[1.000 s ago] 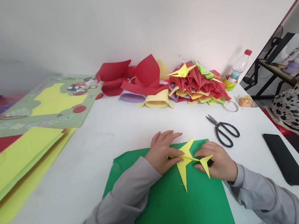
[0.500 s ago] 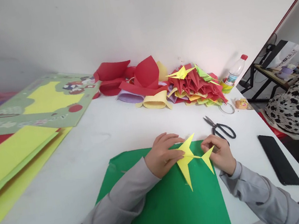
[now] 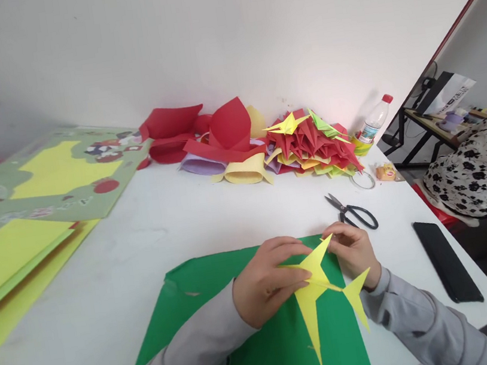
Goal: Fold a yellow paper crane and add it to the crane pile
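One folded yellow paper piece [image 3: 319,270], over a green sheet [image 3: 259,355] on the white worktop [image 3: 163,224]. Left hand [image 3: 266,282]: thumb and fingers closed on its body. Right hand [image 3: 353,250]: fingers curled at its upper point; whether gripping it, hard to tell. Scissors [image 3: 343,209], black-handled, just beyond.

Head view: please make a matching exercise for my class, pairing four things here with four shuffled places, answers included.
1. Yellow pointed folded-paper figure
2. Black-handled metal scissors
3. Clear plastic red-capped bottle
4. Flat green rectangular sheet

A. Beside the mostly red folded-paper pile
B. Spread below the left hand
C. In the left hand's grip
D. Just beyond the right hand

Pairs: 1-C, 2-D, 3-A, 4-B
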Demonstrator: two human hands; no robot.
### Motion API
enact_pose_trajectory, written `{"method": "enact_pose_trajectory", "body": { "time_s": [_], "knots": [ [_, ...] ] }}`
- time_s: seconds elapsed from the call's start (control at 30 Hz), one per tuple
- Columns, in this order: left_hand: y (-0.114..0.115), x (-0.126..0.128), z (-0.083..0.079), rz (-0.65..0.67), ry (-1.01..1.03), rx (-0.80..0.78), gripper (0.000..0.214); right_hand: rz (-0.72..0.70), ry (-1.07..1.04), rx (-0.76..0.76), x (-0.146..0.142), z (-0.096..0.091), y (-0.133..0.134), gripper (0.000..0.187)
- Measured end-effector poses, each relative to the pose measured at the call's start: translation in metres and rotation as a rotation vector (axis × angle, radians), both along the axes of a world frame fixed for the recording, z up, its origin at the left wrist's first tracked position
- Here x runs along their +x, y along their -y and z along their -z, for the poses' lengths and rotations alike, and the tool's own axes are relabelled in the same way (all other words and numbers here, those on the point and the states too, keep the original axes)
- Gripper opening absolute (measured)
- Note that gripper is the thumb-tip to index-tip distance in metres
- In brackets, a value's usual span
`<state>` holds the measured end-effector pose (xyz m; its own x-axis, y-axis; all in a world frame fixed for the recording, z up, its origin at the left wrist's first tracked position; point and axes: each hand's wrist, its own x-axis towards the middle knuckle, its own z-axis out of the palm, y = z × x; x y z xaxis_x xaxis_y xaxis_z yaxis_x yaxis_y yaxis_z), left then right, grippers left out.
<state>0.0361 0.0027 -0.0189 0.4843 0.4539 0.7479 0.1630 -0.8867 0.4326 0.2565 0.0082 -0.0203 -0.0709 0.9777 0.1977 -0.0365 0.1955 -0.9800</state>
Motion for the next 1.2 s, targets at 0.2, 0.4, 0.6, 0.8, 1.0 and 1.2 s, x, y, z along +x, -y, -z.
{"method": "enact_pose_trajectory", "body": {
  "time_s": [0.2,0.4,0.6,0.8,1.0,1.2],
  "knots": [
    [0.002,-0.001,0.001,-0.021,-0.032,0.006,0.021,-0.077,-0.057,-0.142,0.003,0.004,-0.001,0.016],
    [0.003,0.0,0.001,-0.023,-0.021,0.024,0.022,-0.101,-0.053,-0.125,-0.001,-0.002,0.001,0.015],
    [0.002,-0.003,-0.002,-0.009,-0.033,-0.02,0.02,-0.093,-0.051,-0.161,-0.005,-0.004,0.004,0.02],
    [0.0,-0.004,-0.011,0.078,0.037,-0.149,0.021,-0.088,-0.059,-0.151,-0.005,0.001,0.005,0.021],
    [-0.001,-0.003,-0.014,0.087,0.051,-0.186,0.022,-0.005,0.176,0.076,-0.004,-0.002,0.009,0.012],
    [-0.002,-0.003,-0.012,0.1,0.048,-0.216,0.022,0.111,0.468,0.381,-0.005,-0.019,0.015,0.009]
  ]
}}
